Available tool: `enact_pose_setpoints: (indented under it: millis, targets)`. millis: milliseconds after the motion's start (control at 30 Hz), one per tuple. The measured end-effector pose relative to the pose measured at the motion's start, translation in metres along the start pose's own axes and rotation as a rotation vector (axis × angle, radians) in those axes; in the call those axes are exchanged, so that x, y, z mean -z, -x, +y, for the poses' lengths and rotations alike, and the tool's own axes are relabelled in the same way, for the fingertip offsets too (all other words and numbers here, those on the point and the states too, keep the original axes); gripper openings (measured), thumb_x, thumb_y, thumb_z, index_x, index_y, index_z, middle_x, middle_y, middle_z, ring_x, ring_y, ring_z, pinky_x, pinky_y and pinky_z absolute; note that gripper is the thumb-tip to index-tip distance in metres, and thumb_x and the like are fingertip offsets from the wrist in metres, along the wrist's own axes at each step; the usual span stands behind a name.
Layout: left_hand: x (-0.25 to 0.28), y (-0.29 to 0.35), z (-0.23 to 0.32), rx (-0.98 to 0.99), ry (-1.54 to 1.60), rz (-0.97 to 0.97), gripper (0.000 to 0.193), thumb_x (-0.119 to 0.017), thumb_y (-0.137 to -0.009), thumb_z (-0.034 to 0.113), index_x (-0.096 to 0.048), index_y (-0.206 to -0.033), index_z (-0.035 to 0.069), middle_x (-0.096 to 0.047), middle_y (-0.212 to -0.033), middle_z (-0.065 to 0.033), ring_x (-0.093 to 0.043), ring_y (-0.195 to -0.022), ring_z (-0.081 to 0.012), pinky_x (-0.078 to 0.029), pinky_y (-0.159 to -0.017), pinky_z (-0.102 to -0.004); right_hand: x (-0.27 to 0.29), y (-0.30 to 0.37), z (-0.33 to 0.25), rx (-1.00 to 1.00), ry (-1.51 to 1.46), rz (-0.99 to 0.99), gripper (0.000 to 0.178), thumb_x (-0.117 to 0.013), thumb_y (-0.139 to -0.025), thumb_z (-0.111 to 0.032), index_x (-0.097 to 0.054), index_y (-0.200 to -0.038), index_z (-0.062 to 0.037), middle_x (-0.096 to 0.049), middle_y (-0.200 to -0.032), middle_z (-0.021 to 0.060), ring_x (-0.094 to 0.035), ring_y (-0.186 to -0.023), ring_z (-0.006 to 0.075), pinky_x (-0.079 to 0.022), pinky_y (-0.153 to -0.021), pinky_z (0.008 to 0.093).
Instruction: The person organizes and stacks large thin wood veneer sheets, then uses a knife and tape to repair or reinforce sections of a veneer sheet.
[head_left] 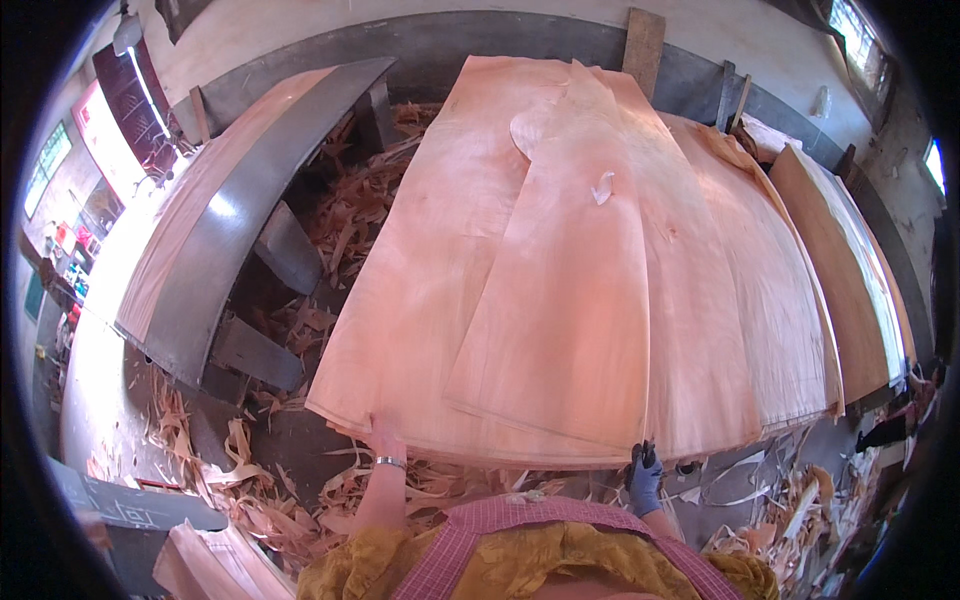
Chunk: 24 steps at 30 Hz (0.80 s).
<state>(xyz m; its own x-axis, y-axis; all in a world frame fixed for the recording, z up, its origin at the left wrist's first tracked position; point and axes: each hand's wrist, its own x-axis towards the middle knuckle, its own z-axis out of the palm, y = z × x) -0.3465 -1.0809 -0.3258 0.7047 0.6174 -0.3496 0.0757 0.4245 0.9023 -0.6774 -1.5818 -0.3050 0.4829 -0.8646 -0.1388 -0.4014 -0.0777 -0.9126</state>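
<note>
Right, head view: big stack of thin pinkish veneer sheets (560, 290) covers the table, top sheet lying skewed w/ a small torn flap near its far end. Left hand (384, 437), bare w/ a metal bangle (390, 462) on the wrist, has its fingers gripping the stack's near edge by the near-left corner. Right hand (645, 478), in a blue-grey glove, fingers closed on the same near edge toward the near-right side. Wood scraps (250, 490) litter the floor at the near-left; second veneer pile (840, 270) just beside the right edge; grey metal bench (250, 220) stands off left
</note>
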Motion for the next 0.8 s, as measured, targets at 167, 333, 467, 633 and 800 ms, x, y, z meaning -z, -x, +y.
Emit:
enact_pose_setpoints:
  millis: [167,333,467,633,800]
  targets:
    - [0.017,-0.021,-0.016,0.180,0.116,0.010,0.058,-0.055,-0.098,0.017,-0.032,-0.149,0.002,-0.046,-0.146,-0.0072,-0.052,-0.122,-0.0248,-0.046,-0.104,-0.0401,-0.044,-0.004,-0.060,-0.094,0.059,-0.056,0.043,-0.065,-0.097,-0.031,-0.063,-0.125,0.0005,-0.064,-0.076,0.0055,-0.055,-0.053,0.0102,-0.046,-0.051,0.0273]
    - [0.022,-0.047,-0.034,0.413,0.094,-0.110,0.040,-0.056,-0.099,0.029,-0.050,-0.131,0.005,-0.059,-0.121,-0.0070,-0.059,-0.102,-0.0236,-0.052,-0.090,-0.0394,-0.044,-0.026,-0.079,-0.086,0.285,-0.124,0.050,-0.063,-0.098,-0.035,-0.057,-0.134,-0.0007,-0.069,-0.086,0.0123,-0.060,-0.060,0.0148,-0.051,-0.058,0.0317]
    - [0.018,-0.002,-0.043,0.381,0.072,-0.016,0.020,-0.059,-0.097,0.028,-0.058,-0.105,0.010,-0.059,-0.089,-0.0016,-0.055,-0.074,-0.0180,-0.049,-0.066,-0.0356,0.015,-0.075,0.024,0.437,0.595,0.030,0.047,-0.059,-0.100,-0.034,-0.054,-0.139,-0.0084,-0.058,-0.068,0.0037,-0.049,-0.048,0.0112,-0.040,-0.043,0.0296]
    - [0.046,-0.019,-0.029,0.243,-0.154,0.142,0.024,-0.067,-0.093,0.027,-0.057,-0.078,0.011,-0.048,-0.064,0.0040,-0.041,-0.054,-0.0107,-0.036,-0.048,-0.0308,-0.041,-0.048,-0.032,-0.103,0.436,-0.288,0.052,-0.056,-0.101,-0.031,-0.047,-0.142,-0.0006,-0.057,-0.111,0.0169,-0.060,-0.089,0.0225,-0.046,-0.075,0.0344]
    - [0.032,-0.029,-0.037,0.163,-0.337,0.284,0.024,-0.073,-0.086,0.015,-0.067,-0.098,-0.004,-0.070,-0.098,-0.0116,-0.065,-0.085,-0.0196,-0.054,-0.076,-0.0337,-0.012,-0.062,0.004,0.143,0.615,-0.173,0.052,-0.055,-0.102,-0.029,-0.046,-0.143,0.0009,-0.061,-0.131,0.0196,-0.065,-0.097,0.0238,-0.053,-0.080,0.0328]
